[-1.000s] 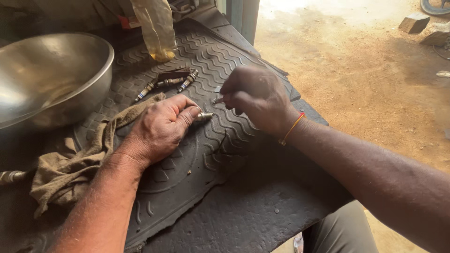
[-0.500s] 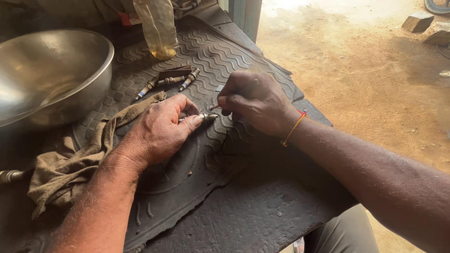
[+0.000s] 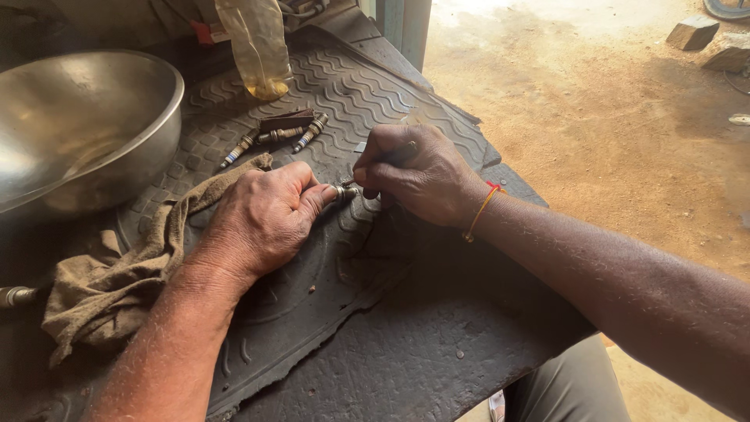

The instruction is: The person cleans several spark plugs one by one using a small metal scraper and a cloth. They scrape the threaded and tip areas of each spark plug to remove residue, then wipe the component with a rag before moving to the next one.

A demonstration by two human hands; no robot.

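On a black ribbed rubber mat (image 3: 375, 101), the left hand (image 3: 262, 219) grips a small metal spark plug (image 3: 346, 190); the right hand (image 3: 418, 176) pinches a thin dark tool (image 3: 400, 152) at its tip. Steady pressure seems wise.

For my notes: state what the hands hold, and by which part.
Left hand grips a spark plug by its body; right hand holds a thin tool, grip hidden.
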